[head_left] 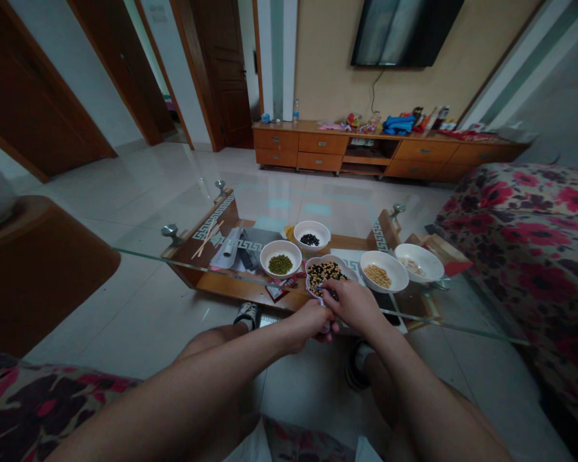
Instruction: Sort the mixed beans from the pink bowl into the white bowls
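A white bowl of mixed black and yellow beans (324,272) stands on the low table, close to its near edge. My right hand (350,305) reaches over the bowl's near rim, fingertips pinched together among the beans. Whether they grip anything is hidden. My left hand (308,324) is beside it, curled just below the bowl, touching my right hand or nearly so. A pale lilac object (326,328) shows under my left hand, but its shape is hidden. Close by stand white bowls of soybeans (378,275), green mung beans (280,264) and small black beans (309,239).
A fifth white bowl (417,264) holds pale food at the right. A glass tabletop (318,301) spans a wooden frame, with chopsticks (207,237) and papers beneath. Floral sofas (520,256) flank the table; my knees lie below it, and a wooden cabinet (380,151) stands beyond.
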Action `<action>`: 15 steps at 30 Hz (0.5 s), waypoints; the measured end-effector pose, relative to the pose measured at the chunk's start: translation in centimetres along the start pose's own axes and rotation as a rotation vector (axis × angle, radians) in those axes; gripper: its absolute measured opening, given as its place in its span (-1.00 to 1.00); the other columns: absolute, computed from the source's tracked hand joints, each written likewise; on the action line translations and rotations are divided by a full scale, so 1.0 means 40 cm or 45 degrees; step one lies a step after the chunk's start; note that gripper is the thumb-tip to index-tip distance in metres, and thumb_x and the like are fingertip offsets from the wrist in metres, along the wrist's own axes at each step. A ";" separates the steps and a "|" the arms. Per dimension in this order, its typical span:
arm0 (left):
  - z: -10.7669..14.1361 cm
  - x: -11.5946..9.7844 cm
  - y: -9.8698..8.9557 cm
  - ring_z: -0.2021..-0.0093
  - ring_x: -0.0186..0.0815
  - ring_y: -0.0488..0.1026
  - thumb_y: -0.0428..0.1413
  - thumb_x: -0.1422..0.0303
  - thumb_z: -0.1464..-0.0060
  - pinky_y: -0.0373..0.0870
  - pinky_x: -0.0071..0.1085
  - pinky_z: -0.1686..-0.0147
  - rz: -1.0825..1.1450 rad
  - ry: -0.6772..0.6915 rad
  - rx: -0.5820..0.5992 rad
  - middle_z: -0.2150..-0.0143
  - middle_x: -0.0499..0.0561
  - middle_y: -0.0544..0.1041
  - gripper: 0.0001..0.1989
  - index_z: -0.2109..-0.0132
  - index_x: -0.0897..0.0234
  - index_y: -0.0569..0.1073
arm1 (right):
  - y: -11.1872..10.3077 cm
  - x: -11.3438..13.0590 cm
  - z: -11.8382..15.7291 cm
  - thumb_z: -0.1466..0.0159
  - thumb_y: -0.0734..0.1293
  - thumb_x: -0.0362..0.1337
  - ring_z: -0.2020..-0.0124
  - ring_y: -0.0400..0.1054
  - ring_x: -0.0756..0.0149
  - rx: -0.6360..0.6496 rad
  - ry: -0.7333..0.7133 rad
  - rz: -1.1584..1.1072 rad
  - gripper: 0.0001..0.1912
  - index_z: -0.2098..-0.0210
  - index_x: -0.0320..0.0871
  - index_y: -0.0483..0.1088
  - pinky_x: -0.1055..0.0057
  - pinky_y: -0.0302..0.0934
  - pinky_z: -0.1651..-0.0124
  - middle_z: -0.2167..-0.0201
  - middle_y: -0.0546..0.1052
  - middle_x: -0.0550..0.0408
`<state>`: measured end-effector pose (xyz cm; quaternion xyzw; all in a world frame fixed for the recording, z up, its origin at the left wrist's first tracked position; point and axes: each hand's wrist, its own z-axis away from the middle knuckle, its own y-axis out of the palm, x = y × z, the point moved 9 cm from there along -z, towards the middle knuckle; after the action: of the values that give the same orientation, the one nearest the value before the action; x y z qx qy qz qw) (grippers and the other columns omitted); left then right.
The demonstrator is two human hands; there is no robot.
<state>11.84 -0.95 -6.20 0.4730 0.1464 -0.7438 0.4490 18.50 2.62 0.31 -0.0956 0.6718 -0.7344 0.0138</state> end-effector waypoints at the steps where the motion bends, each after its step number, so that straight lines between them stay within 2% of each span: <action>1: -0.001 0.001 -0.001 0.60 -0.43 0.24 -0.02 0.46 0.12 0.15 -0.50 0.60 -0.001 0.000 -0.004 0.52 -0.05 0.36 -0.93 0.41 0.30 0.34 | 0.000 0.000 0.000 -0.34 0.14 -0.13 0.25 0.45 0.23 0.002 0.002 -0.001 -0.70 0.20 -0.05 0.48 0.40 0.05 0.35 0.30 0.58 0.04; 15: 0.000 0.004 -0.001 0.60 -0.43 0.24 -0.02 0.45 0.10 0.19 -0.48 0.58 0.004 -0.019 -0.008 0.53 -0.06 0.36 -0.94 0.41 0.29 0.33 | 0.004 0.000 0.000 -0.35 0.12 -0.13 0.25 0.43 0.24 0.031 0.012 -0.005 -0.67 0.18 -0.07 0.48 0.41 0.08 0.32 0.28 0.57 0.02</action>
<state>11.80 -1.00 -6.33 0.4663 0.1448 -0.7460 0.4529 18.51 2.60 0.16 -0.0935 0.6626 -0.7430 0.0103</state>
